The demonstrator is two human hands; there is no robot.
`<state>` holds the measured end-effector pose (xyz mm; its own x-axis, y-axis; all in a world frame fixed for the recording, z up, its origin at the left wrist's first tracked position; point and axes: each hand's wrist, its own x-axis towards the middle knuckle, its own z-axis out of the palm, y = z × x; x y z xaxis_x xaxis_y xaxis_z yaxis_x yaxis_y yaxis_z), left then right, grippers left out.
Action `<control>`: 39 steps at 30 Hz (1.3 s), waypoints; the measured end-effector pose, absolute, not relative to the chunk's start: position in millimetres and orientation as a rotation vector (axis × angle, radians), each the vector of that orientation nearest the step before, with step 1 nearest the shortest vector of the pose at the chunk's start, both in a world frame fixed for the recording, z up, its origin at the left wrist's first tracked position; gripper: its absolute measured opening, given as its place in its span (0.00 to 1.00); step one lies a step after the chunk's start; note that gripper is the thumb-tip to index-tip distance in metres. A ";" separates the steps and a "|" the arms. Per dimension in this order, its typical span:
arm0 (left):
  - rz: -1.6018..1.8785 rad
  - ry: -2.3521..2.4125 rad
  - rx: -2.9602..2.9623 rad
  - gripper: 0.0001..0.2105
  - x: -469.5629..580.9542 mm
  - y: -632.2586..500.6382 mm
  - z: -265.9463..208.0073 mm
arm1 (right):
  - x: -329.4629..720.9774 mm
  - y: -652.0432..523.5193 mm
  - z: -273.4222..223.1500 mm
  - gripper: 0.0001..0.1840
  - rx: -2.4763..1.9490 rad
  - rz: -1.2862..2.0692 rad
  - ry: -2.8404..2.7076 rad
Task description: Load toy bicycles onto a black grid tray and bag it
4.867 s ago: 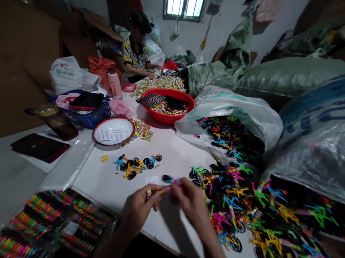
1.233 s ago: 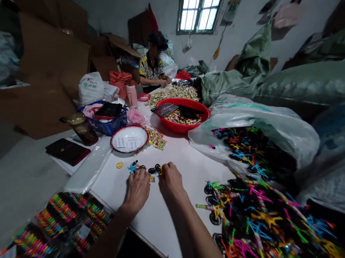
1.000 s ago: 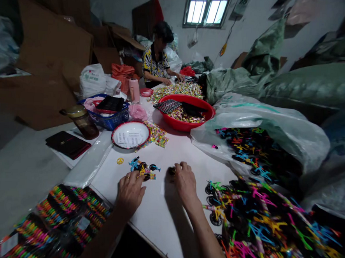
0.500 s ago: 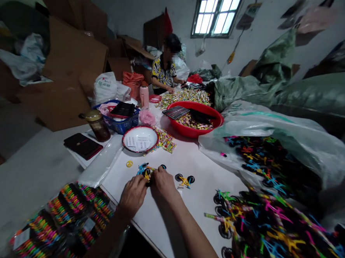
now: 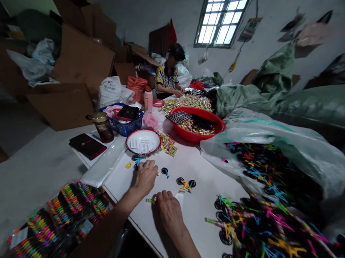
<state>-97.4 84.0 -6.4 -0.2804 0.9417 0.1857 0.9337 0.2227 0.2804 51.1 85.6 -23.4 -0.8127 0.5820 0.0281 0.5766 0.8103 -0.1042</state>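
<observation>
My left hand is over the white table, its bent fingers closed at a small blue toy bicycle with black wheels; the fingertips are partly hidden. Closer to me, my right hand has its fingers curled down, and a short clear tube with yellow-green contents sticks out on its left side. Between and beyond the hands lies a black wheel with a blue piece. A yellow toy bicycle rests to the right, and a yellow ring-shaped piece to the left.
A heap of colourful toy bicycles covers the right side, with an opened plastic sack behind. An enamel plate, red basin and blue basket stand further back. A co-worker sits beyond. Packed bags lie lower left.
My hands, earlier together over a yellow toy piece, have parted. The left moved up and forward to the blue bicycle; the right came back towards me. The view tilted slightly upward.
</observation>
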 end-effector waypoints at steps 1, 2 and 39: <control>0.538 2.401 1.872 0.13 -94.8 93.2 -5.3 | 54.5 84.2 -27.6 0.10 -0.951 0.136 -2.909; 0.553 2.370 1.864 0.13 -93.5 101.6 -4.4 | 58.3 83.3 -31.3 0.09 -0.958 0.141 -2.882; 1.752 1.288 -0.010 0.13 -69.4 -0.4 -44.6 | 23.8 127.4 19.1 0.15 -0.888 0.910 -2.674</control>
